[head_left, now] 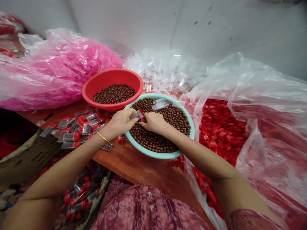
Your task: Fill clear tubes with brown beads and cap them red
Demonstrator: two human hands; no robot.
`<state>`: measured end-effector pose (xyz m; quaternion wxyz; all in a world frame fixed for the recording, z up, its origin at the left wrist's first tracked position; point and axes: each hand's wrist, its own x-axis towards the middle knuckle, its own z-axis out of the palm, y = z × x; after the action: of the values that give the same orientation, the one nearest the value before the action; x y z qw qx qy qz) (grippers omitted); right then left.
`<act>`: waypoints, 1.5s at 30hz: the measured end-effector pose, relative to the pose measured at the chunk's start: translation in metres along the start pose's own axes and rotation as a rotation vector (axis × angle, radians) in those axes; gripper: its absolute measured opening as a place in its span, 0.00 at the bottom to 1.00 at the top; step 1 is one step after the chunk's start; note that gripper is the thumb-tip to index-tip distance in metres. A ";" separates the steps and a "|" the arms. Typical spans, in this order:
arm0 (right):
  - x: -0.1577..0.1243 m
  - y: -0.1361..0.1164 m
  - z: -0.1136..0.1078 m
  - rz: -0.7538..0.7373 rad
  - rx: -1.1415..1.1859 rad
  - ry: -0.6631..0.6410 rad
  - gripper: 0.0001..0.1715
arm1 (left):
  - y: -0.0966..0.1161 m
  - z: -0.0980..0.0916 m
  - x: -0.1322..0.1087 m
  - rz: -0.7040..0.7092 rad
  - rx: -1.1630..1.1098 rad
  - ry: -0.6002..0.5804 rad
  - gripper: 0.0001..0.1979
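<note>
A clear plastic bag of pink pieces (57, 72) sprawled along the far left of a wooden table (130, 164), behind a jumble of red-capped containers (76, 127) lying near the left edge, many with dark contents. More capped containers (79, 195) lay below the near edge. A red basin (90, 92) of small brown balls (115, 93) stood toward the far edge, beside the bag. A worker's left hand, (121, 122) a gold-coloured bangle (104, 138) at the wrist, held a clear container (136, 114), thumb and fingers clamped on its sides, above the left part of a pale turquoise basin (192, 129). At the container's right end, the right hand (154, 122) had its thumb and forefinger closed on a red cap (143, 118); whether the cap was seated could not be told. Brown balls (165, 137) filled the turquoise basin, with clear empties (160, 104) lying on them near its far rim. Loose clear containers (165, 70) were heaped along the table's far edge. Rightmost, an open plastic bag (268, 102) spilled red caps (222, 127) across the table's right side.
</note>
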<state>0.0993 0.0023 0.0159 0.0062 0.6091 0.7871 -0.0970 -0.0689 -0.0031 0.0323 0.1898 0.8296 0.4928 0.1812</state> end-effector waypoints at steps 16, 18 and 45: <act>-0.045 0.086 0.014 0.234 1.428 0.528 0.13 | 0.042 0.058 0.061 0.280 0.454 -0.433 0.10; -0.045 0.088 0.019 0.217 1.471 0.564 0.12 | 0.041 0.068 0.068 0.237 0.299 -0.409 0.07; -0.063 0.085 0.013 -0.305 0.849 0.715 0.10 | 0.039 0.055 0.035 0.001 -1.328 -0.605 0.10</act>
<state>0.1960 -0.0394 -0.0009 -0.5196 0.4327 0.7113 -0.1923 0.0028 0.0030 0.0078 0.7808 0.5537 0.2047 0.2049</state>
